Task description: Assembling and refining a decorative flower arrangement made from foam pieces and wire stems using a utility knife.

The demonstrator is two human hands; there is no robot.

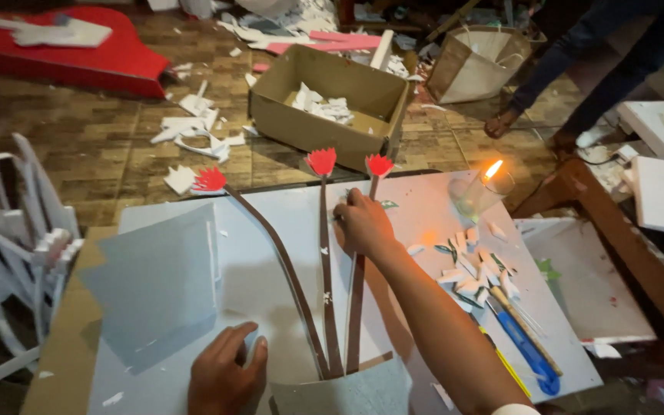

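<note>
A white board (270,230) lies in front of me with three brown paper stems (324,261) rising from a grey paper pot shape (347,392). Each stem ends in a red paper flower: left (209,180), middle (321,161), right (379,164). My right hand (363,224) rests on the right stem just below its flower, fingers closed on a small thin thing that I cannot make out. My left hand (224,376) lies flat on the board beside the pot shape, fingers apart, holding nothing.
A lit candle in a glass (486,188) burns at the board's far right. Small white and green paper pieces (474,269), a blue cutter (528,350) and a pencil lie to the right. A cardboard box (332,104), scraps, a grey sheet (155,284) and another person's legs (570,69) are nearby.
</note>
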